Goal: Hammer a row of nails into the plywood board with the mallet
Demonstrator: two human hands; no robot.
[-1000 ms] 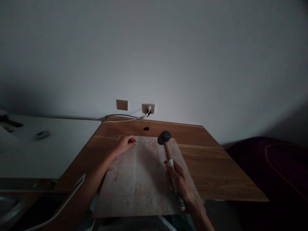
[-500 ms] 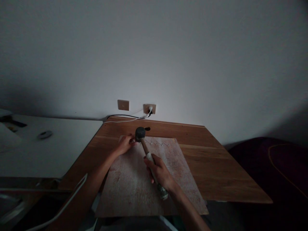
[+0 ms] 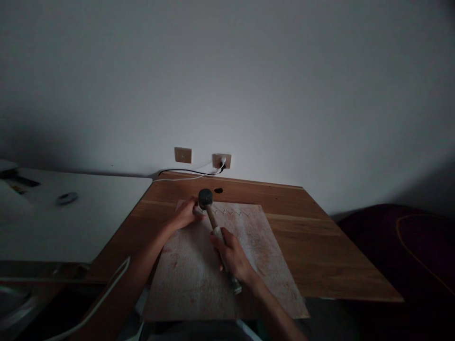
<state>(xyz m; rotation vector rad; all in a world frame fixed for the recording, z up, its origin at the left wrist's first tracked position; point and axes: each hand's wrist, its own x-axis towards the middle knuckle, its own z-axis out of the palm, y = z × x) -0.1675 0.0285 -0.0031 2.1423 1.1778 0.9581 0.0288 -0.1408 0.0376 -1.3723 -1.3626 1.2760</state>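
Observation:
A rubber mallet with a round dark head and a wooden handle is held in my right hand, fingers wrapped round its pale grip. Its head is over the upper left part of a reddish, worn wooden board. Right beside that head, my left hand rests at the board's far left corner, fingers pinched on what looks like a nail; the mallet head partly hides the fingertips. Several thin nails stand in a row along the board's far side, to the right of my left hand.
The board lies on a brown wooden table with a dark hole near the wall. Cables run to a wall socket. At left, a white table carries a roll of tape. A dark purple beanbag-like shape stands right.
The mallet and my right hand have shifted slightly left, and the mallet head sits a little lower. My left hand stays at nearly the same spot.

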